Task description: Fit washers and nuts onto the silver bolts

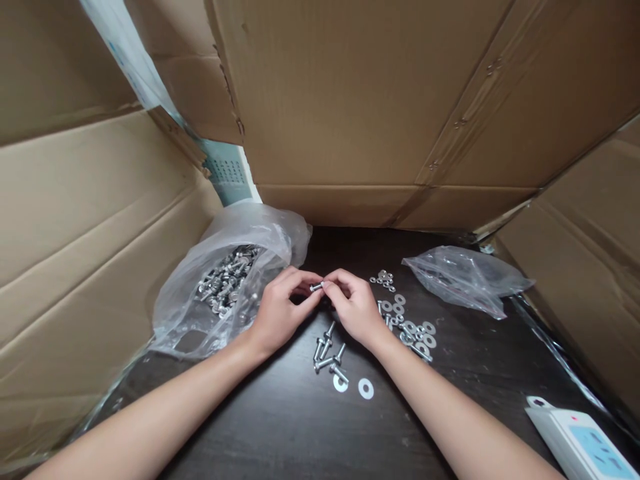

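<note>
A small metal bolt (317, 287) is pinched between the fingertips of my left hand (283, 303) and my right hand (354, 305), above the dark table. Both hands are closed on it, one from each side; the fingers partly cover it. Below them lies a loose group of bolts (325, 347), some with nuts or washers on their shanks. Two flat washers (366, 389) rest just in front of that group. Beside my right hand is a scattered pile of washers (429, 328) and bolts, with a cluster of nuts (384, 279) behind it.
On the left, an opened plastic bag (175, 310) holds many bolts and washers. A clear plastic bag (465, 277) lies at the right rear. A white power strip (575, 427) sits at the front right. Cardboard walls (350, 93) enclose the dark table (260, 420) at the back and sides.
</note>
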`<move>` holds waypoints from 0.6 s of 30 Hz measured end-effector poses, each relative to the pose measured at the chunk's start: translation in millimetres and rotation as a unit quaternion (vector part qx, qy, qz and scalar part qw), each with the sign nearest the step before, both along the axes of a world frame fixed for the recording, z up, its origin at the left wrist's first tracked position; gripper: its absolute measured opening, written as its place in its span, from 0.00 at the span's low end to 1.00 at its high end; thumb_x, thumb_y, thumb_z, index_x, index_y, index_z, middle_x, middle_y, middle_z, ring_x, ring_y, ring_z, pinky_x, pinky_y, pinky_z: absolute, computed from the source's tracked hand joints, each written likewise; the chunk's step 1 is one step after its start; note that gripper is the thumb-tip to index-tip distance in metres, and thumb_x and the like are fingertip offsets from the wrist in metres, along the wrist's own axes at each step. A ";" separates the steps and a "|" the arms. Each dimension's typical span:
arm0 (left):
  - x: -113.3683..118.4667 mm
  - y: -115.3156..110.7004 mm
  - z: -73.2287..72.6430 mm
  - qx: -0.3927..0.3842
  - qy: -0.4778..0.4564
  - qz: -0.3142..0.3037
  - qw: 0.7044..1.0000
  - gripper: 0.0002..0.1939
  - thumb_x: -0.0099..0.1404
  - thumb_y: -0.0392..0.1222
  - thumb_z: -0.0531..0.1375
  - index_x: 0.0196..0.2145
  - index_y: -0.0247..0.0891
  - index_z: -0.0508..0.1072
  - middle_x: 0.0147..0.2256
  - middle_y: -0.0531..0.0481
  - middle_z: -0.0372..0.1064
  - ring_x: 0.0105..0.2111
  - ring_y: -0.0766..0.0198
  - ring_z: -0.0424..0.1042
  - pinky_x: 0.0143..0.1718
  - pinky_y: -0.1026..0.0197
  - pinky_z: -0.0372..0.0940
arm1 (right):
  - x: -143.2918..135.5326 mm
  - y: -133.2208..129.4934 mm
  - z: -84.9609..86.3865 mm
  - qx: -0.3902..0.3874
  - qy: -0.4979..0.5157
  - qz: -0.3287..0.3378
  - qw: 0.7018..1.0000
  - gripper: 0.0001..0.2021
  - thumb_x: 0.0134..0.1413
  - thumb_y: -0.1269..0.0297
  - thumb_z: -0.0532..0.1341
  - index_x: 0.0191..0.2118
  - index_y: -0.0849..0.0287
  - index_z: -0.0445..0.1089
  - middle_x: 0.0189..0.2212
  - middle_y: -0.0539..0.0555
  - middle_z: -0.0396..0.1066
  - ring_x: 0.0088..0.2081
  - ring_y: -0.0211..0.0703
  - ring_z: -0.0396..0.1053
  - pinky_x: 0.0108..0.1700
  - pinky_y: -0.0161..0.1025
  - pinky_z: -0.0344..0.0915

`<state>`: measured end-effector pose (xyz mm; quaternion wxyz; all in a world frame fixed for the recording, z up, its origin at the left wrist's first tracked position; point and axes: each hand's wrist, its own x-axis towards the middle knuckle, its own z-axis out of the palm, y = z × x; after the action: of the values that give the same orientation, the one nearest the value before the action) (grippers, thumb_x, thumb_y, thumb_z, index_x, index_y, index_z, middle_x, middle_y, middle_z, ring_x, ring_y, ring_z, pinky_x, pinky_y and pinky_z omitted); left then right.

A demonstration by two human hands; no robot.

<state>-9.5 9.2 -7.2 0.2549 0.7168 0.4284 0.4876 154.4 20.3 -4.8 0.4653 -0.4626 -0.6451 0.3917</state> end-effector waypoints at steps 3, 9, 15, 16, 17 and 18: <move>-0.1 0.1 0.6 0.006 0.003 0.003 1.000 0.04 0.67 0.37 0.65 0.41 0.39 0.79 0.36 0.49 0.75 0.34 0.63 0.77 0.38 0.61 0.77 | 0.4 -0.3 0.1 -0.002 0.002 0.001 1.000 0.10 0.57 0.59 0.59 0.28 0.57 0.70 0.25 0.50 0.70 0.27 0.40 0.66 0.30 0.37 0.62; -0.4 0.2 0.6 0.005 0.004 0.008 1.000 0.04 0.67 0.38 0.65 0.40 0.39 0.79 0.37 0.49 0.75 0.34 0.63 0.78 0.38 0.61 0.77 | 0.5 -0.5 -0.6 -0.009 0.006 0.005 1.000 0.09 0.57 0.59 0.59 0.29 0.56 0.71 0.26 0.51 0.70 0.28 0.41 0.66 0.30 0.37 0.62; 0.3 0.3 0.5 0.003 -0.006 0.004 1.000 0.04 0.67 0.38 0.66 0.40 0.39 0.79 0.37 0.49 0.75 0.34 0.63 0.78 0.38 0.60 0.78 | 0.2 -0.4 -1.8 -0.009 0.015 0.011 1.000 0.07 0.54 0.62 0.59 0.34 0.57 0.73 0.28 0.52 0.71 0.28 0.41 0.67 0.29 0.37 0.64; 0.3 0.2 0.7 0.002 -0.007 0.003 1.000 0.04 0.67 0.38 0.66 0.40 0.39 0.79 0.37 0.49 0.75 0.34 0.63 0.78 0.38 0.60 0.78 | 0.2 -0.5 -1.7 -0.009 0.013 0.011 1.000 0.06 0.55 0.62 0.59 0.34 0.57 0.72 0.28 0.52 0.71 0.29 0.41 0.67 0.29 0.37 0.64; 0.2 0.2 1.0 0.000 -0.008 0.003 1.000 0.04 0.67 0.38 0.66 0.40 0.39 0.79 0.36 0.49 0.75 0.34 0.63 0.78 0.38 0.61 0.78 | 0.3 -0.6 -1.6 -0.009 0.012 0.012 1.000 0.06 0.55 0.62 0.59 0.33 0.57 0.72 0.28 0.52 0.71 0.29 0.41 0.68 0.30 0.37 0.64; 0.1 0.1 1.2 0.000 -0.007 0.003 1.000 0.04 0.67 0.37 0.66 0.40 0.39 0.79 0.36 0.49 0.75 0.34 0.63 0.78 0.38 0.61 0.78 | 0.3 -0.6 -1.4 -0.009 0.010 0.013 1.000 0.06 0.55 0.62 0.59 0.33 0.57 0.71 0.28 0.52 0.71 0.29 0.42 0.68 0.30 0.37 0.65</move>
<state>-9.4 9.3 -6.0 0.2564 0.7116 0.4290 0.4938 154.8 19.7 -6.2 0.4623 -0.4541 -0.6432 0.4078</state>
